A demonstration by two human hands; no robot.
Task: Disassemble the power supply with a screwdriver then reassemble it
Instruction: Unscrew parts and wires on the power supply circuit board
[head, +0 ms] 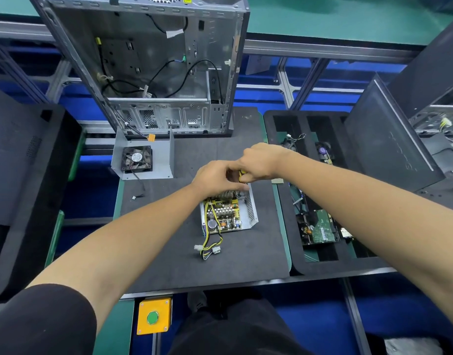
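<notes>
Cover with fan: left of centre on the dark mat, lid off and lying open side up, well apart from the power supply.
Left hand: centre frame, fingers curled down at the far end of the power supply; what the grip pinches I cannot tell.
Power supply: centre, open, circuit board showing, wire bundle trailing toward the lower edge.
Right hand: just right of centre, touching the left, grip wrapped round the yellow screwdriver.
Foam tray: right, holding parts.

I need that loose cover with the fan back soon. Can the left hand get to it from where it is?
Probably yes: the cover lies open on the mat left of the left hand, nothing between, though that hand is busy at the power supply.
</notes>
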